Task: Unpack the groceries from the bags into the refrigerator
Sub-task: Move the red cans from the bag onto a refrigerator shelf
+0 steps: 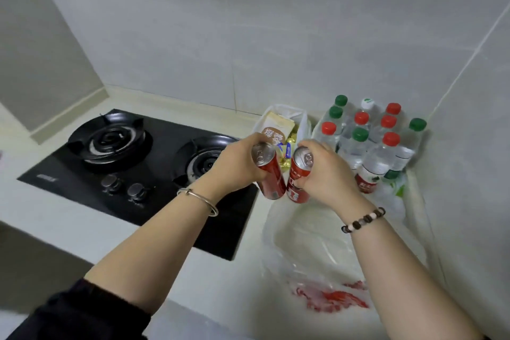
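Left hand [237,165] and right hand [323,171] each grip a tall red aluminium can [271,174], the right hand's can [299,178] alongside, both tilted over the bench [193,284].

Red cans [271,172] showing silver tops, clear bottles [375,159] wearing red, green and white caps, black hob [132,174] gleaming, translucent bag [317,257] carrying red print, gold-wrapped sweets [284,165] glinting, pale cream tabletop [82,229] lying plain

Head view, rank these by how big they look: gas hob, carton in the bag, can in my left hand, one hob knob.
1. Gas hob.
2. Carton and left-hand can: look alike; carton is farther, partly hidden, so unranked.
3. Hob knob.
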### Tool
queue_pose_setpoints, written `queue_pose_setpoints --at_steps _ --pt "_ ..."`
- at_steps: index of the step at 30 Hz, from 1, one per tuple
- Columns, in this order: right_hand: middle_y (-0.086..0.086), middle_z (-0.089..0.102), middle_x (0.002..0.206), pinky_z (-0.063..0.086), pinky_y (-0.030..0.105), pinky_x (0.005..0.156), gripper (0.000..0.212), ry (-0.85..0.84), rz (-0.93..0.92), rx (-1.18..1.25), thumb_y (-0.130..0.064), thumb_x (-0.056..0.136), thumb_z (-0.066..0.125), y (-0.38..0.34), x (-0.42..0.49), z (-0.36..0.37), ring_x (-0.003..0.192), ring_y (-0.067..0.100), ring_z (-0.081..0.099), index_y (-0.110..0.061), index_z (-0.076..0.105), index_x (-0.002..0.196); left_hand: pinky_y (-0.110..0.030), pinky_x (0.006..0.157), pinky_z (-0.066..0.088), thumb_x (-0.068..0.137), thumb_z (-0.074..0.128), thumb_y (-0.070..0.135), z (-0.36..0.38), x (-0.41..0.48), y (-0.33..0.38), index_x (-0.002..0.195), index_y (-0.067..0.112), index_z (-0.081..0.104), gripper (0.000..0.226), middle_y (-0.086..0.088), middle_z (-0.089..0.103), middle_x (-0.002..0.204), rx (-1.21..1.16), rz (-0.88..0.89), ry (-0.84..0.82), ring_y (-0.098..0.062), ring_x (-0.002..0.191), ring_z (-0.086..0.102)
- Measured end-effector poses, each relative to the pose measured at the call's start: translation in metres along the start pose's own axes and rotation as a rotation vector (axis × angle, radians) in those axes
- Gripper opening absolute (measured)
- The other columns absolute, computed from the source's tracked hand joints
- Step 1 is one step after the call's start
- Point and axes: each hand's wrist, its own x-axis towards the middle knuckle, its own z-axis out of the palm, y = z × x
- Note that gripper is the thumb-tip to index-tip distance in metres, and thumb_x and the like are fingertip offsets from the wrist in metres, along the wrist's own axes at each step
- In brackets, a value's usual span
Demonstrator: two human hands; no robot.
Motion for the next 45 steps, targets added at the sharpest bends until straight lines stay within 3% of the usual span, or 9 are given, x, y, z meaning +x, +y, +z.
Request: queue_pose_setpoints --at_steps 3,7,13,17,20,26,31,38,45 --pt "-0.005 0.051 0.127 0.049 0.037 0.086 0.074 -0.065 -0.139 0.054 -0.02 0.067 0.079 -0.039 0.011 0.017 0.108 0.023 0.056 -0.033 0.043 0.131 -0.029 0.082 0.053 0.062 0.078 0.014 -0.031 -0.027 -0.023 0.115 0.03 0.053 0.06 0.012 0.063 0.101 -0.022 -0.104 0.105 -0.01 0.091 0.062" --pt "-0.007 0.052 0.127 0.045 0.03 0.089 0.075 -0.162 -0.346 0.127 -0.031 0.068 0.081 -0.095 0.016 0.046 0.111 0.017 0.055 -0.034 0.044 0.132 -0.014 0.079 0.05 0.063 0.077 0.01 -0.066 -0.08 -0.052 0.114 0.032 0.055 0.06 0.018 0.062 0.101 -0.098 -0.252 0.314 0.002 0.09 0.061" --pt "-0.009 0.054 0.123 0.043 0.028 0.092 0.079 -0.381 -0.574 0.261 -0.027 0.064 0.084 -0.182 -0.006 0.105 0.111 0.016 0.054 -0.032 0.044 0.133 -0.004 0.077 0.045 0.062 0.08 0.009 -0.097 -0.178 -0.09 0.118 0.03 0.054 0.064 0.018 0.061 0.104 -0.187 -0.49 0.666 0.009 0.095 0.056" --pt "-0.006 0.052 0.133 0.041 0.03 0.099 0.083 -0.53 -0.73 0.3 -0.024 0.066 0.081 -0.247 -0.037 0.14 0.119 0.017 0.052 -0.026 0.04 0.138 -0.005 0.075 0.046 0.062 0.081 0.011 -0.114 -0.254 -0.109 0.119 0.032 0.051 0.068 0.021 0.057 0.104 -0.205 -0.647 0.838 0.011 0.094 0.055" --pt "-0.003 0.049 0.138 0.038 0.03 0.101 0.084 -0.615 -0.852 0.326 -0.024 0.068 0.08 -0.3 -0.07 0.162 0.123 0.018 0.049 -0.022 0.038 0.141 -0.005 0.074 0.046 0.06 0.081 0.009 -0.128 -0.311 -0.12 0.12 0.027 0.054 0.068 0.015 0.06 0.107 -0.195 -0.754 0.97 0.003 0.097 0.058" --pt "-0.003 0.055 0.129 0.042 0.028 0.093 0.076 -0.753 -1.118 0.364 -0.022 0.065 0.08 -0.396 -0.149 0.191 0.115 0.019 0.053 -0.02 0.046 0.133 -0.01 0.074 0.045 0.059 0.081 0.007 -0.156 -0.421 -0.122 0.105 0.03 0.061 0.055 0.016 0.066 0.099 -0.191 -0.887 1.275 0.005 0.093 0.06" --pt "-0.002 0.056 0.13 0.043 0.034 0.096 0.079 -0.844 -1.304 0.362 -0.025 0.066 0.079 -0.455 -0.222 0.206 0.117 0.021 0.053 -0.02 0.043 0.136 -0.015 0.074 0.046 0.06 0.081 0.007 -0.169 -0.505 -0.108 0.101 0.034 0.062 0.053 0.016 0.068 0.098 -0.164 -0.977 1.466 0.004 0.091 0.061" --pt "-0.001 0.054 0.134 0.043 0.034 0.097 0.08 -0.992 -1.533 0.386 -0.024 0.066 0.077 -0.502 -0.333 0.22 0.122 0.021 0.051 -0.019 0.042 0.139 -0.002 0.068 0.043 0.061 0.08 0.003 -0.151 -0.6 -0.078 0.106 0.029 0.063 0.054 0.017 0.067 0.098 -0.105 -1.101 1.787 0.01 0.088 0.058" --pt "-0.003 0.061 0.121 0.046 0.031 0.087 0.067 -1.192 -1.784 0.387 -0.02 0.066 0.076 -0.533 -0.423 0.224 0.111 0.02 0.057 -0.021 0.051 0.128 -0.011 0.077 0.047 0.062 0.08 0.004 -0.125 -0.668 -0.054 0.112 0.027 0.063 0.058 0.015 0.067 0.102 -0.049 -1.257 2.067 0.005 0.094 0.06"
